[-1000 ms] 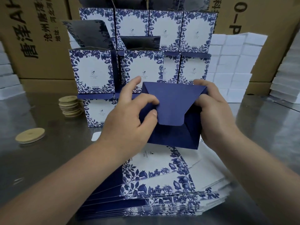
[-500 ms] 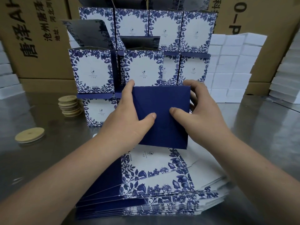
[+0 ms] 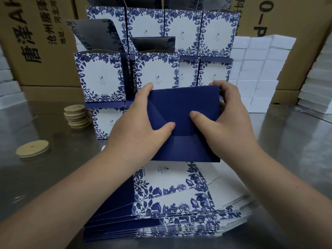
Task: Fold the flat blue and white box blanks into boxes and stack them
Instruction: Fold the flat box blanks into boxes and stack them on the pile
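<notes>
Box [image 3: 185, 105] | flap seams now visible | left hand [image 3: 136, 130], right hand [image 3: 228, 126] still gripping

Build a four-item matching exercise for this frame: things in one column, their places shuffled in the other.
Things:
1. dark blue box
2. flat blanks
3. stack of wooden discs
4. white blocks

Places:
A. far right, beside the folded boxes
B. gripped by the left hand and the right hand
C. piled on the table, nearest the camera
D. on the table, left of the folded boxes

Pairs: 1-B, 2-C, 3-D, 4-A
</notes>
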Demonstrator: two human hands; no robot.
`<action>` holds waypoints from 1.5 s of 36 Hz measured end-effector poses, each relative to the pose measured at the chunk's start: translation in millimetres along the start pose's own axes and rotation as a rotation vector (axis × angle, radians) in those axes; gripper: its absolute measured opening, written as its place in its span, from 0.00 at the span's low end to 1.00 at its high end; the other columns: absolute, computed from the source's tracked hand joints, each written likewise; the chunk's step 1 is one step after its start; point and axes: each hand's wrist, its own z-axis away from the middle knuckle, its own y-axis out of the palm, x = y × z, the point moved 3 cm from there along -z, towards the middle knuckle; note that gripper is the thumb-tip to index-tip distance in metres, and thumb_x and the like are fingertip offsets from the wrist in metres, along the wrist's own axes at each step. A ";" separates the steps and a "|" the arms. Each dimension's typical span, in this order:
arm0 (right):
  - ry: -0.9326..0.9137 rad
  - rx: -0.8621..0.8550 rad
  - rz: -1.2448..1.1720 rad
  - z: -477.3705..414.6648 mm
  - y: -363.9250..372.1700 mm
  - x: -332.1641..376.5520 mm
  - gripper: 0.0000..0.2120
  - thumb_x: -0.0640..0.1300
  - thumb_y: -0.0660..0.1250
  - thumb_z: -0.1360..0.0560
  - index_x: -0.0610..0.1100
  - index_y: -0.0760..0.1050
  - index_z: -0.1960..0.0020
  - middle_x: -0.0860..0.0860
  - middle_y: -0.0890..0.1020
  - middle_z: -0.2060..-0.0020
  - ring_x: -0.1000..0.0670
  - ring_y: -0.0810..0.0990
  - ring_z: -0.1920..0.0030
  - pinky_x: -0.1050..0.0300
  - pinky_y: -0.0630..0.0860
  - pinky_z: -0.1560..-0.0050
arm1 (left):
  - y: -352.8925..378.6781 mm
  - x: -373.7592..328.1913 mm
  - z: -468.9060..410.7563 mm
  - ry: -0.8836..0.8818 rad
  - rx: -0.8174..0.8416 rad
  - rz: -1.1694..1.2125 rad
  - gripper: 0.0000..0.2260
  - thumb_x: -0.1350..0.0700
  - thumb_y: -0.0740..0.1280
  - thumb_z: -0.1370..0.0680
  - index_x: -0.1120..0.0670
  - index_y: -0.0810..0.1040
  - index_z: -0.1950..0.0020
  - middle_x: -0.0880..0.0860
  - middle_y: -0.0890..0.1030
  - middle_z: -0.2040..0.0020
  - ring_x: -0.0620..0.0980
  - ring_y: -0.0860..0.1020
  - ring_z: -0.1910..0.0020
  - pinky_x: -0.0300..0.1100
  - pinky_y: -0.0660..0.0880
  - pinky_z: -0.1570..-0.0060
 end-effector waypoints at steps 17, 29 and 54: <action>0.005 -0.014 0.113 -0.3 -2.9 4.6 0.18 0.49 0.72 0.34 0.61 0.64 0.55 0.62 0.76 0.55 0.56 0.79 0.57 0.48 0.78 0.54 | 0.0 -4.1 4.2 0.004 -0.090 -0.131 0.34 0.46 0.73 0.31 0.43 0.58 0.30 0.45 0.72 0.34 0.48 0.74 0.42 0.40 0.66 0.53; -0.045 -0.011 0.226 -0.5 -2.9 8.7 0.15 0.50 0.71 0.33 0.58 0.64 0.56 0.58 0.74 0.51 0.57 0.75 0.53 0.50 0.75 0.52 | 0.4 -5.8 5.3 0.015 -0.136 -0.189 0.32 0.45 0.74 0.32 0.44 0.61 0.34 0.45 0.71 0.36 0.48 0.73 0.45 0.40 0.63 0.57; 0.320 -0.061 -0.172 -22.0 -21.7 -9.0 0.12 0.57 0.63 0.25 0.48 0.75 0.56 0.51 0.78 0.61 0.53 0.76 0.60 0.55 0.74 0.56 | -3.6 8.4 -2.0 -0.064 -0.092 0.210 0.24 0.37 0.50 0.28 0.45 0.72 0.38 0.39 0.74 0.47 0.39 0.73 0.47 0.37 0.65 0.47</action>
